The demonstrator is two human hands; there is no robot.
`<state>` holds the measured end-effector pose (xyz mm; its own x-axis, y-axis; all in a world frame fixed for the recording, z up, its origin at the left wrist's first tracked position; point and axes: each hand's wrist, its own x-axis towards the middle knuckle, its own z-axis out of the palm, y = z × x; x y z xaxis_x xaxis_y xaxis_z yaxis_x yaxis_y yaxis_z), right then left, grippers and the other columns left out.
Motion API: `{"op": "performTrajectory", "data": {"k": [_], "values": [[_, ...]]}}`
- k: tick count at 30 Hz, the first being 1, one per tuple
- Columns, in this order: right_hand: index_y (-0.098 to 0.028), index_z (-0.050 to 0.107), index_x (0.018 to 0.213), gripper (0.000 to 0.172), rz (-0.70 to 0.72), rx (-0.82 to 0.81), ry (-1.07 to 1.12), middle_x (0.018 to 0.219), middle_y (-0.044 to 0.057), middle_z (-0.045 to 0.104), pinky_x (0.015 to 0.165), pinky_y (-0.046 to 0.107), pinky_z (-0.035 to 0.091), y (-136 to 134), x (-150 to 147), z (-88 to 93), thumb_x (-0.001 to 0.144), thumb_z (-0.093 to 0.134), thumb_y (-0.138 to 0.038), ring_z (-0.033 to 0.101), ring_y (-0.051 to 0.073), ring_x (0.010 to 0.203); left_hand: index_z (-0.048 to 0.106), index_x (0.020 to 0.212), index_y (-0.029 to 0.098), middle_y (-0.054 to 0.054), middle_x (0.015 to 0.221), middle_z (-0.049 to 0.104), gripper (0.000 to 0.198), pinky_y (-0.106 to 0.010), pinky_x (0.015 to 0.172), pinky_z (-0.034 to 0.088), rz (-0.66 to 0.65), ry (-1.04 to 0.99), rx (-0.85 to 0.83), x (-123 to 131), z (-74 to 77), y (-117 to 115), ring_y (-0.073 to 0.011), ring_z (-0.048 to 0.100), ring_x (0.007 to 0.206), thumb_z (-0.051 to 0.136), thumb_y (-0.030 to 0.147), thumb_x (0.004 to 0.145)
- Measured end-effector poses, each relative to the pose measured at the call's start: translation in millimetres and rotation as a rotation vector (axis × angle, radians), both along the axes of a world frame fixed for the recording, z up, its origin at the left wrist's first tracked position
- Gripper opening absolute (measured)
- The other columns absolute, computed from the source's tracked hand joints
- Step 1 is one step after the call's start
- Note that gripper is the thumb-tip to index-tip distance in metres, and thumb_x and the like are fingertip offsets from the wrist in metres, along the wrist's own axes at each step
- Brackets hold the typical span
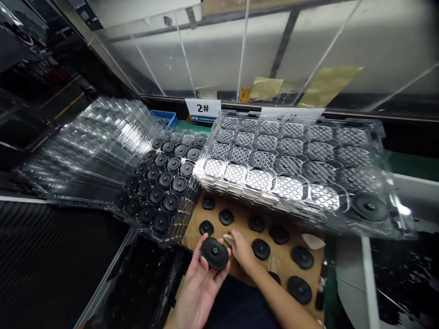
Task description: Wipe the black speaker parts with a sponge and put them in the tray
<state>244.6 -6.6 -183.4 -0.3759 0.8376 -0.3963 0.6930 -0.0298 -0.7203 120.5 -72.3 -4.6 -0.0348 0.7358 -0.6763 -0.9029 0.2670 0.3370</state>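
My left hand (199, 283) holds a black round disc part (214, 253) between thumb and fingers, low in the middle of the view. My right hand (241, 249) is beside it, fingers curled around a small pale object (228, 238) that touches the cardboard sheet (274, 260). Several black discs (261, 249) lie loose on that cardboard. A clear plastic tray (164, 183) to the left holds rows of smaller black round parts.
A stack of clear blister trays (295, 164) with mesh-patterned pockets overhangs the cardboard; one large black disc (369, 206) sits in its right corner. More empty clear trays (89, 146) lie at left. A "2#" label (203, 108) stands behind, and a blue bin (164, 116).
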Motion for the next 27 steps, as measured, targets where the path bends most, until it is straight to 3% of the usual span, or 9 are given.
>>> {"op": "performTrajectory", "data": {"k": [2,4,8,11,13,18,21,24,27], "values": [[-0.015,0.059,0.102,0.02,-0.001,0.017,0.062,0.099,0.004,0.063,0.073,0.035,0.053,6,9,18.2,0.089,0.055,-0.03,0.063,0.015,0.082,0.061,0.112,0.03,-0.007,0.121,0.063,0.048,-0.046,0.106,0.033,0.0,0.032,0.006,0,0.9,4,-0.0295,0.055,0.115,0.073,0.036,0.066],[-0.014,0.059,0.1,0.02,-0.043,0.077,0.13,0.096,0.004,0.064,0.073,0.035,0.053,13,22,52.1,0.09,0.052,-0.03,0.063,0.016,0.083,0.063,0.109,0.027,-0.008,0.121,0.063,0.048,-0.047,0.106,0.033,-0.016,0.069,0.014,3,3.1,9,-0.03,0.055,0.115,0.075,0.036,0.063],[-0.022,0.051,0.116,0.027,-0.105,0.28,0.301,0.109,0.008,0.062,0.081,0.035,0.05,13,46,154.2,0.095,0.035,-0.029,0.059,0.02,0.099,0.065,0.107,0.023,-0.009,0.115,0.067,0.053,-0.043,0.102,0.038,-0.105,0.129,0.005,20,12.7,21,-0.0287,0.059,0.109,0.079,0.033,0.058],[-0.027,0.05,0.117,0.029,0.061,0.463,0.466,0.097,0.003,0.066,0.076,0.031,0.05,7,53,219.2,0.089,0.043,-0.022,0.062,0.018,0.085,0.066,0.107,0.022,-0.01,0.108,0.07,0.057,-0.034,0.092,0.045,-0.222,0.128,0.017,35,24.4,29,-0.0256,0.063,0.101,0.082,0.032,0.053],[-0.025,0.052,0.113,0.03,0.192,0.483,0.483,0.09,0.003,0.067,0.068,0.027,0.05,7,54,242.7,0.087,0.045,-0.013,0.062,0.017,0.076,0.067,0.105,0.022,-0.009,0.104,0.071,0.054,-0.028,0.084,0.049,-0.254,0.127,0.022,43,32.3,32,-0.022,0.065,0.094,0.082,0.028,0.054],[-0.02,0.05,0.114,0.03,0.019,0.636,0.42,0.084,0.007,0.064,0.064,0.032,0.049,6,57,249.2,0.087,0.042,-0.01,0.058,0.02,0.071,0.07,0.098,0.021,-0.008,0.098,0.073,0.054,-0.029,0.089,0.046,-0.337,0.156,0.097,57,46.0,33,-0.0224,0.065,0.094,0.084,0.035,0.048],[-0.023,0.05,0.115,0.032,0.111,0.609,0.497,0.083,0.006,0.065,0.063,0.03,0.05,-8,71,244.6,0.086,0.043,-0.01,0.059,0.019,0.07,0.071,0.096,0.023,-0.007,0.102,0.072,0.059,-0.031,0.088,0.047,-0.324,0.144,0.044,57,48.5,30,-0.0229,0.065,0.092,0.086,0.035,0.041],[-0.025,0.053,0.109,0.027,0.115,0.49,0.371,0.081,0.004,0.065,0.059,0.027,0.05,-17,87,246.6,0.086,0.045,-0.013,0.059,0.017,0.068,0.07,0.098,0.025,-0.006,0.105,0.071,0.068,-0.031,0.085,0.048,-0.318,0.116,-0.023,54,49.2,26,-0.0221,0.065,0.089,0.087,0.035,0.033],[-0.021,0.054,0.112,0.026,0.073,0.659,0.257,0.073,0.005,0.062,0.056,0.03,0.044,-10,89,255.6,0.091,0.039,-0.017,0.054,0.019,0.062,0.069,0.101,0.025,-0.004,0.099,0.071,0.065,-0.031,0.089,0.045,-0.378,0.145,-0.015,58,53.8,24,-0.0215,0.062,0.094,0.085,0.042,0.04]]}}
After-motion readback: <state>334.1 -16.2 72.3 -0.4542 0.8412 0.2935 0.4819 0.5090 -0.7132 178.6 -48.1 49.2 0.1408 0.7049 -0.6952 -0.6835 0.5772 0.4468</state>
